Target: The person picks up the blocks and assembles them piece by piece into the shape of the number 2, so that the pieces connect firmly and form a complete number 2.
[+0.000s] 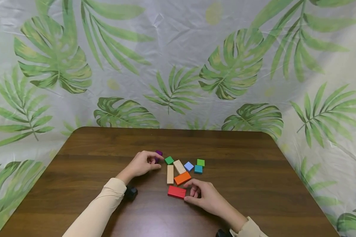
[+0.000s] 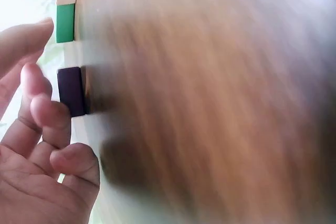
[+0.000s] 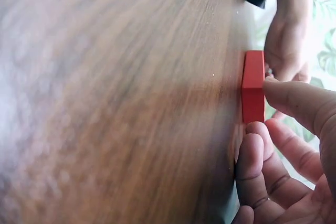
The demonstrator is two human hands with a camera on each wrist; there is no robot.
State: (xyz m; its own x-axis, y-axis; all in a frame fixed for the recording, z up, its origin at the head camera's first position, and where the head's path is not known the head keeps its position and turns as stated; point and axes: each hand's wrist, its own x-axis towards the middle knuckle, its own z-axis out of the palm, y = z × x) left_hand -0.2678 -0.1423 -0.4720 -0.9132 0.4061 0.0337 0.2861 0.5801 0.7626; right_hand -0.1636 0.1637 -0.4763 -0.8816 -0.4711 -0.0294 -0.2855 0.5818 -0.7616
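In the head view my left hand (image 1: 145, 163) is beside purple blocks (image 1: 159, 152), partly hidden behind its fingers. The left wrist view shows a dark purple block (image 2: 71, 92) past the loosely bent fingers, with thumb and forefinger apart. My right hand (image 1: 204, 196) is at the right end of a red block (image 1: 176, 192) lying flat. Its thumb is at the near corner of the red block (image 3: 253, 85), apparently touching it, while the other fingers bend loosely. An orange block (image 1: 182, 178) lies just beyond, near the right forefinger.
Two plain wooden blocks (image 1: 170, 174) lie left of and behind the orange one. Farther back are a green block (image 1: 169, 160), a light blue block (image 1: 189, 166), a teal block (image 1: 198, 169) and a light green block (image 1: 200, 162). A leaf-patterned curtain (image 1: 178, 65) hangs behind the brown table (image 1: 240, 154).
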